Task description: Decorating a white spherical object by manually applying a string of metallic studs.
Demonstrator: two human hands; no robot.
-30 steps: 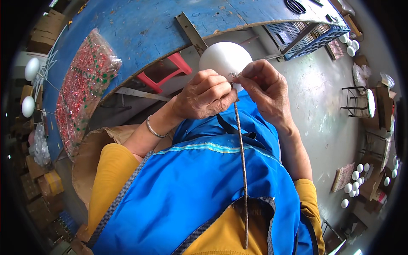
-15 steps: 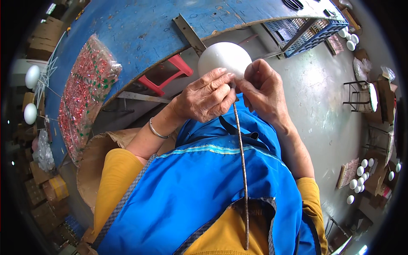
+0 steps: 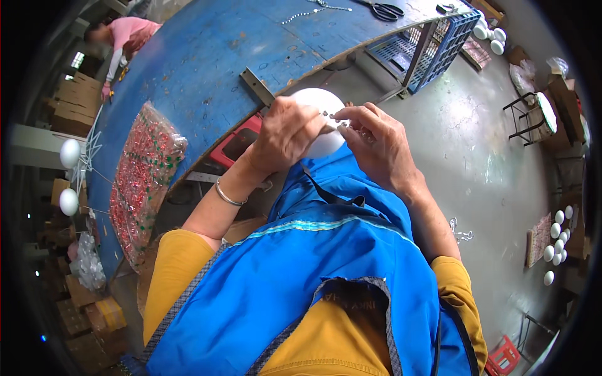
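I see my left hand curled over the near side of the white foam ball, fingers pressed around it and holding it just above the blue apron. My right hand sits just right of the ball, thumb and forefinger pinching a short strand of small silvery beads against its surface. The strand runs left to right between both hands, nearer my right fingertips. Beyond the hands lies the blue table.
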